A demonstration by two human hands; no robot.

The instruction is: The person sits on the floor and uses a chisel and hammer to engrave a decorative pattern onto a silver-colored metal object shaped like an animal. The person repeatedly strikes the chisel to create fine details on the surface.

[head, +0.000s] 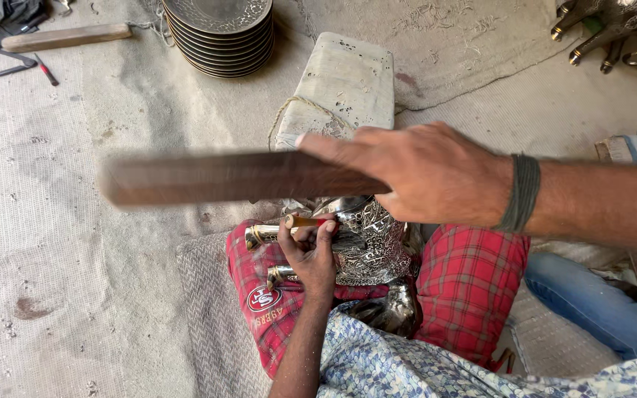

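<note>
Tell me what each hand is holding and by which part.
The right hand grips a flat wooden bat by its near end. The left hand pinches a small punch by its shaft in its fingers, against an engraved metal figure.

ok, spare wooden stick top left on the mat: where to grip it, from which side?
Grip the wooden stick mid-shaft, from above. It lies flat and nearly level on the mat, long sides exposed. Its right end sits close to cord by the stacked plates; its left end touches dark cloth.

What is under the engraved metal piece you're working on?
A red checked cloth lies under the engraved metal piece, spread over the lap. The left hand and the piece itself cover the cloth's middle, so what supports it there is hidden.
</note>
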